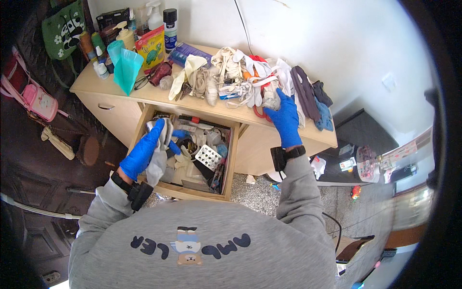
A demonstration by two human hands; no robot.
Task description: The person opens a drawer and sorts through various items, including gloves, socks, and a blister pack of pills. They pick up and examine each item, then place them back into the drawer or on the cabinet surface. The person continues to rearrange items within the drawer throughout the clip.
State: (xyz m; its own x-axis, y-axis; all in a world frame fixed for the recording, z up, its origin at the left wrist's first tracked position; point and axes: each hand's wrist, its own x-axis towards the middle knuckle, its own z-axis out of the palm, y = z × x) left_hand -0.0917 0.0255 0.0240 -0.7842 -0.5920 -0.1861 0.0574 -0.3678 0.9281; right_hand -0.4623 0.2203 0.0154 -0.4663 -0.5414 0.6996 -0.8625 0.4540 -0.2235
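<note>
My left hand [144, 150], in a blue glove, grips a bundle of grey and white fabric [157, 168] over the left side of the open wooden drawer [231, 159]. A blister pack [208, 157] lies among mixed small items inside the drawer. My right hand [285, 117], also blue-gloved, rests at the front of the cabinet top, thumb and fingers around a whitish, wrapped bundle [271, 98]; whether it grips it I cannot tell. Red scissor-like handles [260, 112] show beside the thumb. Cream straps and cords [227, 67] are heaped to its left, dark folded fabric [305, 90] to its right.
On the cabinet top [90, 85] stand a spray can [170, 32], a pump bottle [125, 36], a yellow and red pouch [151, 48], a teal plastic roll [126, 68] and thread spools [86, 42]. Eyeglasses [141, 82] lie near its front edge. A dark door is at left.
</note>
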